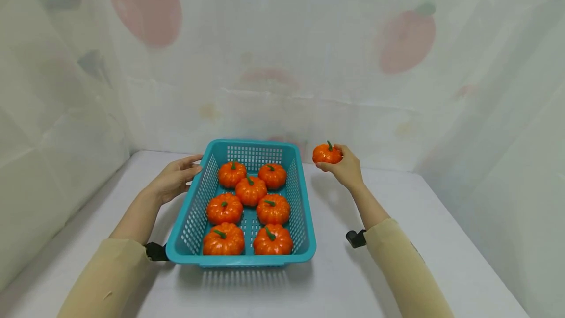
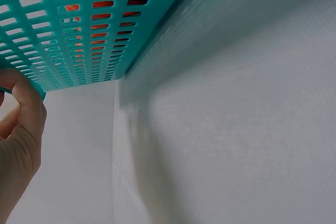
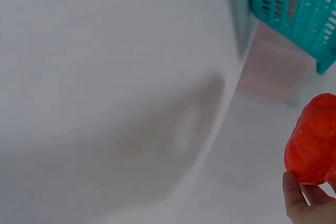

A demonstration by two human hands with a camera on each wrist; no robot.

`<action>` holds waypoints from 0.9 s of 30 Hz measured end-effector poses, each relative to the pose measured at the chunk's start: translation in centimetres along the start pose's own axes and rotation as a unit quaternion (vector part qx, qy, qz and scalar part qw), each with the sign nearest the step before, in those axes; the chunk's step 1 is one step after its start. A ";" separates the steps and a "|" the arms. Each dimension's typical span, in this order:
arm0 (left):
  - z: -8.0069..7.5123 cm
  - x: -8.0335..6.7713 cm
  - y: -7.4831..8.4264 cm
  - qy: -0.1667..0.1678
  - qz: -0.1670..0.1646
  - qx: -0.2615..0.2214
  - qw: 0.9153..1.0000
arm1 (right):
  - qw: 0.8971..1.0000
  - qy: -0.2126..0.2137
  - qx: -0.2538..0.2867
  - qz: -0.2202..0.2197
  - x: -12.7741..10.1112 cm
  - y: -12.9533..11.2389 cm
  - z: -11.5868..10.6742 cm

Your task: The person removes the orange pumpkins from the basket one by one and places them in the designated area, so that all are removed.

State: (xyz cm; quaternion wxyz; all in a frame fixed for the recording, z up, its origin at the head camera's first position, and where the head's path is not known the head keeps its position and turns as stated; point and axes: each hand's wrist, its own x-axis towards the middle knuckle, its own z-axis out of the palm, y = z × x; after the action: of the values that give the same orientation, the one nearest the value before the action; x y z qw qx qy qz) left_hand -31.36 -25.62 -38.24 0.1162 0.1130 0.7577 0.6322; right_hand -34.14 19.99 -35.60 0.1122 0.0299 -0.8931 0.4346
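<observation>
A turquoise plastic basket point(image 1: 240, 260) with slotted walls holds several small orange pumpkins point(image 1: 250, 191) with green stems. At its left rim, my left hand point(image 1: 173, 179) grips the edge toward the back; the left wrist view shows the bent thumb point(image 2: 29, 103) at the rim. To the right of the basket, my right hand point(image 1: 350, 168) pinches another small pumpkin point(image 1: 325, 155) between thumb and fingers, its stem pointing up. This pumpkin is held above the table, outside the basket. In the right wrist view, fingertips point(image 3: 292, 184) press against its glossy side.
The basket stands on a white-covered table point(image 1: 423, 259). Behind it hangs a pale curtain point(image 1: 282, 38) with faded fruit prints, and more pale sheeting point(image 1: 53, 126) closes off the sides. A black strap piece point(image 1: 355, 238) sticks out at the right cuff.
</observation>
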 end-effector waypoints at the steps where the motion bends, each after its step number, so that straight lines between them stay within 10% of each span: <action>1: 0.0 0.0 0.0 0.001 -0.001 -0.001 1.000 | 1.000 -0.001 -0.001 0.006 0.1 0.4 0.1; 27: 0.1 -0.1 0.2 0.001 -0.001 -0.009 1.000 | 0.995 -0.026 -0.059 0.077 0.6 5.6 1.6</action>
State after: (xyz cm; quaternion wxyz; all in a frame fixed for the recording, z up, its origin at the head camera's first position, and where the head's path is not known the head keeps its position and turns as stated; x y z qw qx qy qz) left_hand -31.25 -25.51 -38.05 0.1166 0.1106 0.7524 0.6388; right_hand -35.89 22.24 -40.73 0.0566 -0.0338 -0.9194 0.3878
